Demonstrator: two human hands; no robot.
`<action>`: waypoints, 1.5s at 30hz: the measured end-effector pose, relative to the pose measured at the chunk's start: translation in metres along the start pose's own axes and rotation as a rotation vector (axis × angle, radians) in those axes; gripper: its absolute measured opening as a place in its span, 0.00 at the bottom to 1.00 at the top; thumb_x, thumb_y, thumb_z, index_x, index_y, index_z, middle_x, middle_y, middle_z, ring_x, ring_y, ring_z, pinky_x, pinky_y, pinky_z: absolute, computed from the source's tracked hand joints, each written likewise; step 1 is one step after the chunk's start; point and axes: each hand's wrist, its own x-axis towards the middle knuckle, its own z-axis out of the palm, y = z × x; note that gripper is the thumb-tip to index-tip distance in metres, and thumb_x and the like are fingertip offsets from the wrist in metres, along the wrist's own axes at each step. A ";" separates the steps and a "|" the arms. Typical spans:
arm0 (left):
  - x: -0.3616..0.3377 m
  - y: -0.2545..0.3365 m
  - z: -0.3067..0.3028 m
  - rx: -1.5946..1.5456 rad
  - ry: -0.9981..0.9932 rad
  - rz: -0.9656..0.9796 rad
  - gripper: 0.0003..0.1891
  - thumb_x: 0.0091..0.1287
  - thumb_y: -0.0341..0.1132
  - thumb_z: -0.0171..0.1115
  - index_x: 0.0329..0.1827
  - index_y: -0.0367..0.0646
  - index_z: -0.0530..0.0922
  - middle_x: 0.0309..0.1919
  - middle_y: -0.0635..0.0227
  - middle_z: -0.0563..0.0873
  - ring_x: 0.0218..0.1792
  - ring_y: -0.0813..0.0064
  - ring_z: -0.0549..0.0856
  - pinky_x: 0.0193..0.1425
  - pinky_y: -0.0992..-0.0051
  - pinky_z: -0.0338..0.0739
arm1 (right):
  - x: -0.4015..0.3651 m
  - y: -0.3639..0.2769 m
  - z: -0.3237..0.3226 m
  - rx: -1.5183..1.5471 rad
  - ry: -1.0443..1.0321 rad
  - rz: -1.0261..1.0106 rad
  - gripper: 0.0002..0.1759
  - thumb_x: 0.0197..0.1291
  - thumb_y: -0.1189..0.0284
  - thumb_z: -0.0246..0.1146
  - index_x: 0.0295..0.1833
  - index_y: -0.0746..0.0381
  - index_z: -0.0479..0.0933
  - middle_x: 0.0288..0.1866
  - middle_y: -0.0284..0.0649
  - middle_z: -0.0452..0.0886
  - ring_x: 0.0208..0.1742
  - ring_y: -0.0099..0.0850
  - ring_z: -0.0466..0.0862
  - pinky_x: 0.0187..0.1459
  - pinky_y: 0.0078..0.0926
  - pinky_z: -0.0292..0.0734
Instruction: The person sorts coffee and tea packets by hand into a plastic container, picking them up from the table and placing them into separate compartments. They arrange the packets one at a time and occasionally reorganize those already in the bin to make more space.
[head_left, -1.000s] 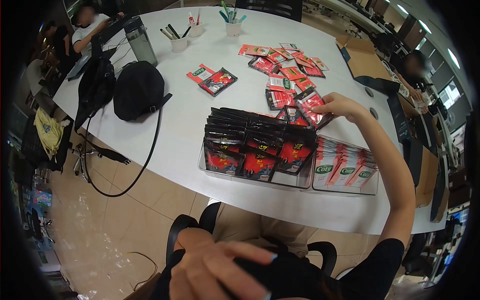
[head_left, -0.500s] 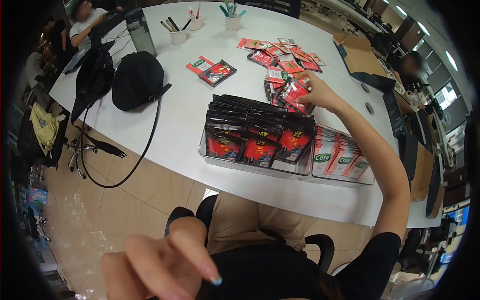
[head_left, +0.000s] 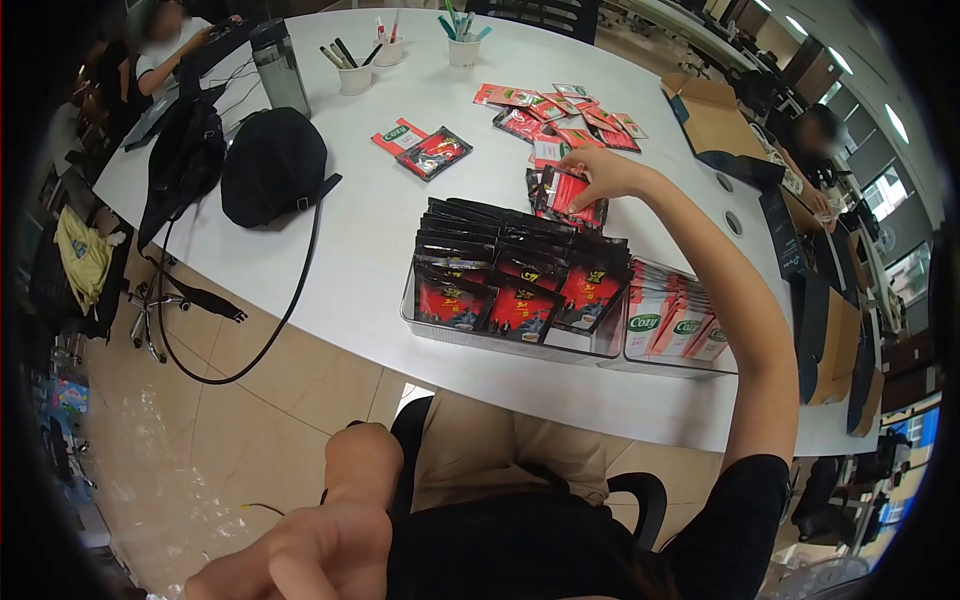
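My right hand [head_left: 612, 172] pinches a red-and-black packet [head_left: 562, 190] near its edge, thumb against fingers, probably because so thin a thing needs only a light grip, at the near end of the loose packets [head_left: 580, 115], just behind the clear bin [head_left: 515, 342]. There, 3 rows stand on edge, presumably to save room; my left hand [head_left: 300, 550], low and cut off, may be spread or curled, I can't tell.
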 end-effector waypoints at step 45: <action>-0.081 -0.078 -0.008 0.451 -0.148 -1.155 0.31 0.67 0.27 0.58 0.73 0.37 0.58 0.71 0.55 0.65 0.72 0.65 0.64 0.73 0.66 0.61 | -0.114 -0.050 -0.017 1.026 0.648 0.184 0.18 0.55 0.73 0.70 0.51 0.63 0.76 0.43 0.37 0.84 0.39 0.23 0.85 0.42 0.20 0.82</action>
